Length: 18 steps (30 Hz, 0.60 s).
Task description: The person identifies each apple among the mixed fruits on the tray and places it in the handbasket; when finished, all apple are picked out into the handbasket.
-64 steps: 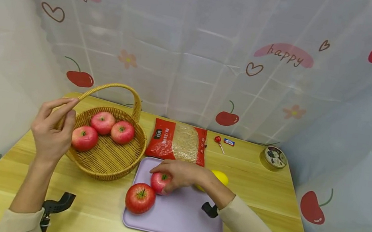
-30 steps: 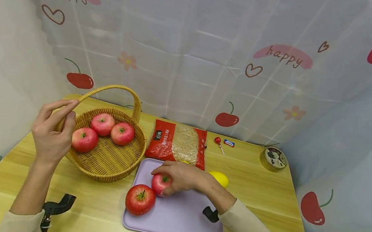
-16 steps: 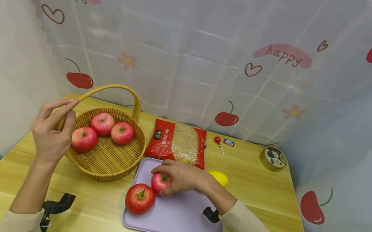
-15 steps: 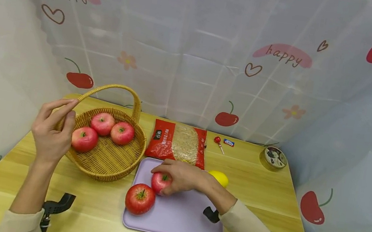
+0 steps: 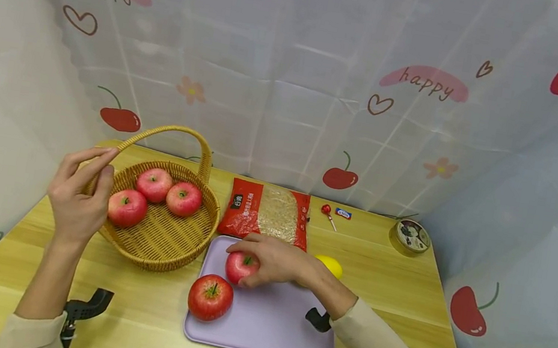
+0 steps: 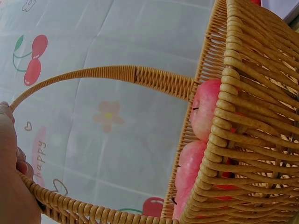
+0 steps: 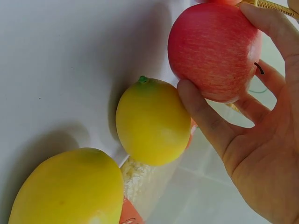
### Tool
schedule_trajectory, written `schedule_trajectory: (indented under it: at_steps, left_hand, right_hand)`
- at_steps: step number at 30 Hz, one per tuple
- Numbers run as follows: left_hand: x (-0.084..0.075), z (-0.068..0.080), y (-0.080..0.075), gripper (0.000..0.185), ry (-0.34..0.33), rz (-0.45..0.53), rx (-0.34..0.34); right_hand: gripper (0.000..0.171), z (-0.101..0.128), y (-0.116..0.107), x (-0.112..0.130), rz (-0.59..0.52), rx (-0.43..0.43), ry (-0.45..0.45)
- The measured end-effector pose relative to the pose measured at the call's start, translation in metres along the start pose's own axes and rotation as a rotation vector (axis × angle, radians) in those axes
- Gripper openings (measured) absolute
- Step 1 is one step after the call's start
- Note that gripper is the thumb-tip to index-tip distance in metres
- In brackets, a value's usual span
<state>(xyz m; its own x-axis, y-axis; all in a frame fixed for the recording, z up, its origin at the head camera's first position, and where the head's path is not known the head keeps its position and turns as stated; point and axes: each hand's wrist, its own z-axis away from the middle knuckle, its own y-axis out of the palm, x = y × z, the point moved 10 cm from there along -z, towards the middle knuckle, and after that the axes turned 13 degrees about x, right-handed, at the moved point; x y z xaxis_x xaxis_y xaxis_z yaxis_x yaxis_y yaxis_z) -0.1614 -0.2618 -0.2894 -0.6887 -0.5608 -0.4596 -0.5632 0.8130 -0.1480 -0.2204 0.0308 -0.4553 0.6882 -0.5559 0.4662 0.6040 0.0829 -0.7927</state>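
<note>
The pink apple (image 5: 240,267) sits in the grip of the right hand (image 5: 276,260), over the far left part of the tray (image 5: 275,335); I can't tell whether it touches the surface. Thumb on its near side, fingertips on its far side, the grip is only as wide as the fruit. Being round, the apple has no long axis to line up; its stem points up.

What matters is the basket (image 5: 157,264): it stands on the worktop (image 5: 403,291) to the left of the apple and a little farther back, its raised rim between them. Its three apples (image 5: 184,199) sit toward the back and left. The left hand (image 5: 80,191), pinching the handle (image 5: 176,129), is on the basket's far left, well apart from the held apple.
</note>
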Motion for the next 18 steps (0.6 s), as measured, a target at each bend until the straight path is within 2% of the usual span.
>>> schedule_trajectory:
  at_steps: [9,18]
  left_hand:
    - [0.000,0.000,0.000,0.018,-0.004,-0.001,0.002]
    - [0.001,0.000,0.000,0.018,-0.009,-0.005,0.006]
  right_hand:
    - [0.065,0.003,-0.004,0.004,-0.028,-0.027,-0.001]
    - [0.057,0.004,-0.013,0.008,-0.059,-0.057,-0.023]
